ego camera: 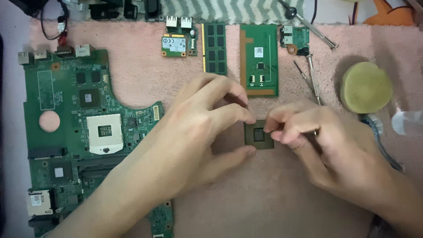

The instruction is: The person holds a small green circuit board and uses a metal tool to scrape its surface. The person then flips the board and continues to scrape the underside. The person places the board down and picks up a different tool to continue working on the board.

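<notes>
Surface: pink fuzzy mat (273, 198).
Chip (259, 135): flat on mat, between both hands.
Left hand (194, 136): fingers pinch chip's left edge.
Right hand (317, 141): fingers curled closed on chip's right edge.
Motherboard (70, 132): well left of fingers.
Sponge (365, 87): right, beyond fingers.

Looks like a home repair spot, not a proper lab: work surface is a fluffy pink cloth (273, 198) w/ a grey-white zigzag fabric (233, 9) beyond its far edge. A stripped laptop motherboard (70, 128) lies on the cloth; to its right sit 1 small wireless card (174, 45), 1 RAM stick (215, 47), 1 long green board (260, 59), then 2 screwdrivers (310, 75), and furthest right a round yellow sponge (365, 87).
</notes>
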